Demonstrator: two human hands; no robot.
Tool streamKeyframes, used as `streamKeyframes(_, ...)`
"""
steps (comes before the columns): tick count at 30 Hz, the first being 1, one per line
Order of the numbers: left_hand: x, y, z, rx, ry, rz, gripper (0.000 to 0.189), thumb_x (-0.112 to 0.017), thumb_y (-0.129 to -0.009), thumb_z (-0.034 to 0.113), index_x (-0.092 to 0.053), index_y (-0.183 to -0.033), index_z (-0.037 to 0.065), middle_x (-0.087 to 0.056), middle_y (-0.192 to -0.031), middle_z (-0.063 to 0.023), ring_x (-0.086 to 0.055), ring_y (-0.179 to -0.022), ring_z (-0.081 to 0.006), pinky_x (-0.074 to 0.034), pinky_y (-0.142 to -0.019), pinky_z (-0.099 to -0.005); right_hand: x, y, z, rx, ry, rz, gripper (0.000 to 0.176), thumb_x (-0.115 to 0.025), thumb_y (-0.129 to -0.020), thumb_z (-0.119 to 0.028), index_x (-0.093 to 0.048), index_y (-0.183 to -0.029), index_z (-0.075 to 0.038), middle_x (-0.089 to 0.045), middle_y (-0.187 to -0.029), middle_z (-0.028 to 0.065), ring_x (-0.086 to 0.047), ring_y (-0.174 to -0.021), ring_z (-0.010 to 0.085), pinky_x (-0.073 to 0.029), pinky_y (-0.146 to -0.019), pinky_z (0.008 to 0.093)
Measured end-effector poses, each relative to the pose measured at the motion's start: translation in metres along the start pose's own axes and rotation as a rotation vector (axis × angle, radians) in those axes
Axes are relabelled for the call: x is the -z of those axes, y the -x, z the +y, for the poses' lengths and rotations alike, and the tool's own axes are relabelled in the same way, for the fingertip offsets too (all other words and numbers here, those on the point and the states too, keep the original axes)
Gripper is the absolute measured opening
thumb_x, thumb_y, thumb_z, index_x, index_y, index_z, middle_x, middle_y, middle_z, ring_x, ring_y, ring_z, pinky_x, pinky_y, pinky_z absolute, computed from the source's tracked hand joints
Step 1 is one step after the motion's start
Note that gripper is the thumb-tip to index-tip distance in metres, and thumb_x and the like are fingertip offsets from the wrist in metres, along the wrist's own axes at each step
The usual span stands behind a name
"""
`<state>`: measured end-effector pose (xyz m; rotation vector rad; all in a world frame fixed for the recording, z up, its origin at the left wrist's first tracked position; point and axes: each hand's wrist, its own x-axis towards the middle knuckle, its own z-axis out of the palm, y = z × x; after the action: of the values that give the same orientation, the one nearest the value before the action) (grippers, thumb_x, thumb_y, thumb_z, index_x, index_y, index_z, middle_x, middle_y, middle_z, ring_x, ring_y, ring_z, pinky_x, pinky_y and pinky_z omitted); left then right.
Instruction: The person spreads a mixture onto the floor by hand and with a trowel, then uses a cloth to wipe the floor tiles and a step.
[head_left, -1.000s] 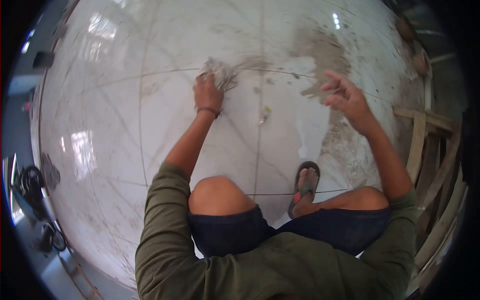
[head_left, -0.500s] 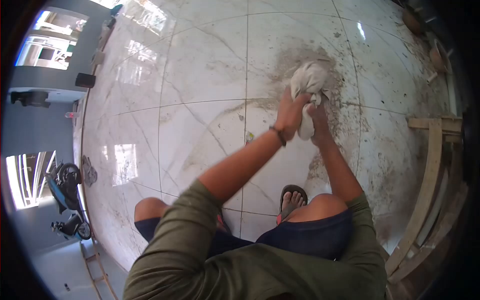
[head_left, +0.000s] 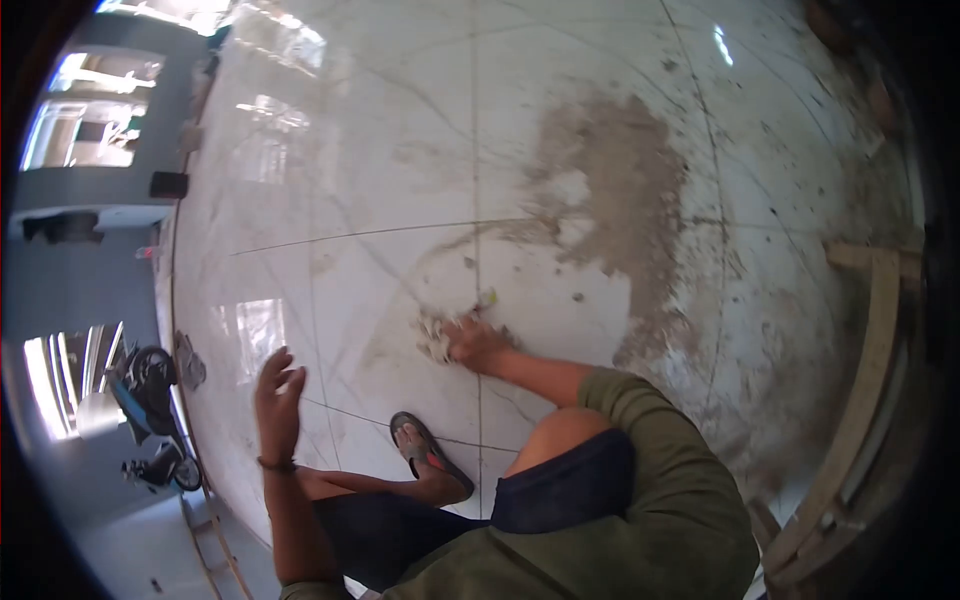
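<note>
My right hand point(head_left: 478, 345) presses down on the floor tiles with its fingers closed on a dirty off-white rag point(head_left: 434, 336), which shows at the fingertips and is partly hidden by the hand. My left hand point(head_left: 278, 400) is held up at the left, loosely bent, its fingers apart and nothing in them. Beyond the right hand, a wide grey-brown patch of wet-looking dirt point(head_left: 625, 170) covers part of the white marbled floor point(head_left: 390, 260). Close to the right hand lies a small yellow-green scrap point(head_left: 488, 297).
A wooden frame point(head_left: 872, 350) stands along the right side. On the left are a parked motorbike point(head_left: 150, 400), a small black box point(head_left: 169, 185), a crumpled grey cloth point(head_left: 190, 360) and a wooden ladder point(head_left: 215, 545). My sandalled foot point(head_left: 425, 450) is planted near the right hand.
Both hands were together on the rag over the dirt patch. The right hand has brought the rag left and nearer my feet; the left hand has let go and swung left.
</note>
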<state>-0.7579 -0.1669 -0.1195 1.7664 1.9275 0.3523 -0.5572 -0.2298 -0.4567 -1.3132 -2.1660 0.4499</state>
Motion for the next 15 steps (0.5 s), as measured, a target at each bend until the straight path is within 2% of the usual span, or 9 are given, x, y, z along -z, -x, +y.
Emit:
streamKeyframes(2, 0.008, -0.011, 0.012, -0.050, -0.101, -0.037, 0.043, -0.066, -0.089, 0.013, -0.056, -0.130, 0.000, -0.063, -0.121, -0.0136, -0.062, -0.102, -0.0209, -0.051, -0.086, -0.0333, -0.014, -0.016, 0.036, -0.371, -0.092, 0.117, 0.018, -0.059, -0.079, -0.007, -0.069, -0.092, 0.000, -0.051, -0.126, 0.0132, -0.053, -0.100, 0.0329, -0.054, -0.079, 0.0420)
streamKeyframes(4, 0.001, -0.018, 0.022, -0.084, -0.069, -0.015, 0.041, -0.066, -0.090, 0.014, -0.057, -0.128, 0.001, -0.063, -0.121, -0.0130, -0.063, -0.101, -0.0205, -0.051, -0.085, -0.0336, 0.039, -0.032, 0.098, -0.223, 0.207, -0.016, 0.019, -0.058, -0.083, -0.007, -0.067, -0.097, 0.000, -0.052, -0.126, 0.0119, -0.053, -0.104, 0.0339, -0.053, -0.085, 0.0417)
streamKeyframes(5, -0.003, -0.021, 0.021, -0.096, -0.077, -0.027, 0.041, -0.066, -0.090, 0.015, -0.058, -0.128, 0.001, -0.063, -0.121, -0.0127, -0.063, -0.101, -0.0204, -0.052, -0.084, -0.0335, 0.075, -0.035, 0.121, -0.293, 0.261, 0.089, 0.018, -0.056, -0.085, -0.008, -0.068, -0.097, -0.003, -0.052, -0.126, 0.0116, -0.053, -0.107, 0.0334, -0.052, -0.090, 0.0411)
streamKeyframes(6, -0.005, -0.023, 0.019, -0.109, -0.086, -0.034, 0.041, -0.066, -0.090, 0.015, -0.058, -0.127, 0.001, -0.063, -0.121, -0.0124, -0.063, -0.101, -0.0203, -0.052, -0.083, -0.0335, 0.086, -0.039, 0.156, -0.364, 0.253, 0.055, 0.018, -0.056, -0.086, -0.008, -0.070, -0.096, -0.007, -0.053, -0.127, 0.0121, -0.053, -0.109, 0.0338, -0.051, -0.093, 0.0412)
streamKeyframes(10, -0.007, -0.020, 0.012, -0.126, -0.132, -0.056, 0.039, -0.066, -0.090, 0.015, -0.059, -0.127, 0.002, -0.064, -0.118, -0.0118, -0.064, -0.100, -0.0203, -0.052, -0.081, -0.0334, 0.150, -0.030, 0.279, -0.611, 0.486, 0.223, 0.026, -0.059, -0.089, -0.021, -0.065, -0.111, -0.009, -0.047, -0.137, 0.0151, -0.051, -0.117, 0.0384, -0.050, -0.092, 0.0512)
streamKeyframes(11, -0.005, -0.016, 0.009, -0.121, -0.143, -0.058, 0.039, -0.066, -0.090, 0.014, -0.059, -0.126, 0.002, -0.065, -0.117, -0.0118, -0.064, -0.100, -0.0202, -0.052, -0.080, -0.0334, 0.183, -0.036, 0.290, -0.999, 0.129, 0.390, 0.039, -0.058, -0.090, -0.024, -0.053, -0.127, -0.012, -0.048, -0.134, 0.0165, -0.051, -0.117, 0.0360, -0.051, -0.089, 0.0521)
streamKeyframes(12, -0.002, -0.014, 0.006, -0.121, -0.151, -0.058, 0.039, -0.066, -0.090, 0.014, -0.059, -0.126, 0.002, -0.065, -0.116, -0.0118, -0.064, -0.099, -0.0202, -0.052, -0.080, -0.0335, 0.185, -0.023, 0.353, -0.924, 0.239, 0.452, 0.049, -0.057, -0.090, -0.025, -0.042, -0.136, -0.015, -0.050, -0.128, 0.0169, -0.050, -0.119, 0.0327, -0.052, -0.087, 0.0509)
streamKeyframes(13, 0.000, -0.011, 0.004, -0.116, -0.158, -0.054, 0.038, -0.066, -0.089, 0.013, -0.059, -0.125, 0.002, -0.065, -0.115, -0.0118, -0.064, -0.099, -0.0202, -0.052, -0.079, -0.0336, 0.216, -0.015, 0.377, -0.874, 0.548, 0.484, 0.038, -0.055, -0.091, -0.023, -0.052, -0.128, -0.015, -0.050, -0.128, 0.0149, -0.050, -0.118, 0.0349, -0.052, -0.087, 0.0505)
streamKeyframes(15, 0.004, -0.006, -0.001, -0.113, -0.154, -0.036, 0.037, -0.065, -0.089, 0.012, -0.060, -0.124, 0.002, -0.066, -0.113, -0.0119, -0.064, -0.098, -0.0202, -0.052, -0.079, -0.0332, 0.283, 0.006, 0.370, -0.899, 0.658, 0.447, 0.032, -0.060, -0.089, -0.025, -0.062, -0.119, -0.015, -0.051, -0.127, 0.0130, -0.050, -0.117, 0.0369, -0.053, -0.086, 0.0494)
